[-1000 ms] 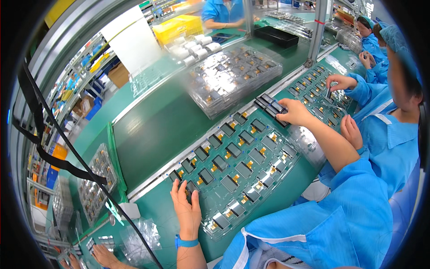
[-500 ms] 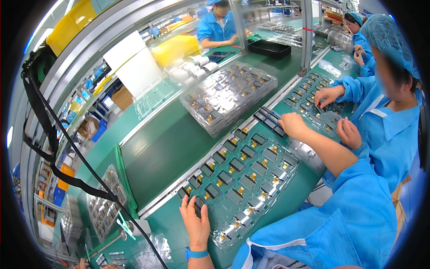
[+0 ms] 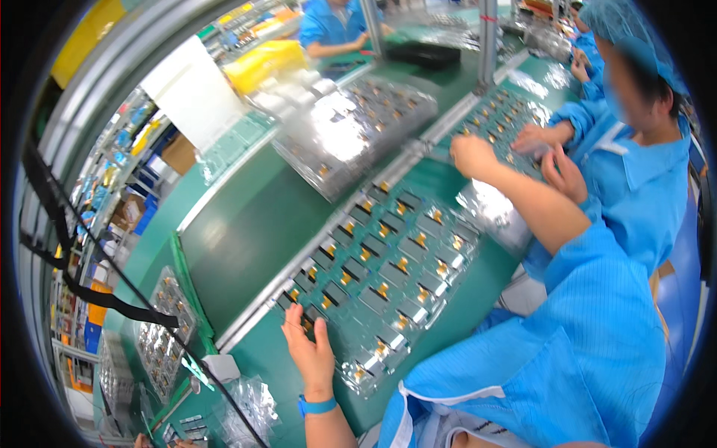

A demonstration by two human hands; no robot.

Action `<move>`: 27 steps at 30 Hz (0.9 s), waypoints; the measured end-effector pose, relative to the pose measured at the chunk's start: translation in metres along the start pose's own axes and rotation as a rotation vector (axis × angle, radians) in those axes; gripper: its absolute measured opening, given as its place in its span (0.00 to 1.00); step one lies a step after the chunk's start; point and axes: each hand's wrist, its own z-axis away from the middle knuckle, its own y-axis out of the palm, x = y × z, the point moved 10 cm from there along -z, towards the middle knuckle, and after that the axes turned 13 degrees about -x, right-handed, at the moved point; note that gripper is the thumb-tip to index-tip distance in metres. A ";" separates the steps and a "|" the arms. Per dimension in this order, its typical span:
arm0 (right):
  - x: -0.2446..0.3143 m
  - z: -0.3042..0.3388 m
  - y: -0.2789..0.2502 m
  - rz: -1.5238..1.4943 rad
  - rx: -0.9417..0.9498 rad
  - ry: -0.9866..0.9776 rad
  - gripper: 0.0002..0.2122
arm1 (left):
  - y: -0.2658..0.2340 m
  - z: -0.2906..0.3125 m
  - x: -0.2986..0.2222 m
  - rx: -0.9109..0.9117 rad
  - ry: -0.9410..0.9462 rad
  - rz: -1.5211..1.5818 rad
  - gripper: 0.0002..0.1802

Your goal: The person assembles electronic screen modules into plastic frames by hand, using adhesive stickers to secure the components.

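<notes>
A clear plastic tray (image 3: 349, 337) holds rows of small display modules with dark screens and gold-coloured flex tails. My left hand (image 3: 310, 358), with a blue band at the wrist, is at the tray's near-left end. Its fingers and thumb are on either side of a dark display module (image 3: 308, 322). My right hand (image 3: 476, 157) is stretched out past the tray's far right end, beside the metal rail. Its fingers are curled closed, and whatever they may hold is hidden from view.
A stack of filled clear trays (image 3: 358, 127) stands on the green belt beyond the rail (image 3: 258, 317). To the right, a co-worker's hands (image 3: 553, 153) are over another tray. A black strap (image 3: 119, 306) hangs at left. Crumpled clear plastic (image 3: 250, 407) lies near the lower left.
The whole view has shifted, so things appear further left and higher. My right hand has moved a little away from me. My left hand stays at the tray's near-left end.
</notes>
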 end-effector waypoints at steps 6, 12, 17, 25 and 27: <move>-0.001 -0.005 -0.023 0.073 -0.089 -0.057 0.06 | 0.003 0.001 0.003 0.015 0.023 -0.058 0.22; 0.002 0.029 -0.002 0.115 -0.089 -0.185 0.05 | 0.005 0.004 0.001 0.032 0.028 -0.071 0.23; -0.007 0.031 -0.008 0.025 -0.104 -0.130 0.05 | 0.003 0.008 0.002 0.041 0.020 -0.069 0.24; 0.003 0.043 0.011 0.072 -0.098 -0.351 0.05 | 0.005 0.007 -0.001 0.058 -0.018 -0.079 0.25; 0.004 0.045 0.010 0.081 -0.134 -0.339 0.06 | 0.005 0.007 -0.002 0.049 -0.002 -0.098 0.25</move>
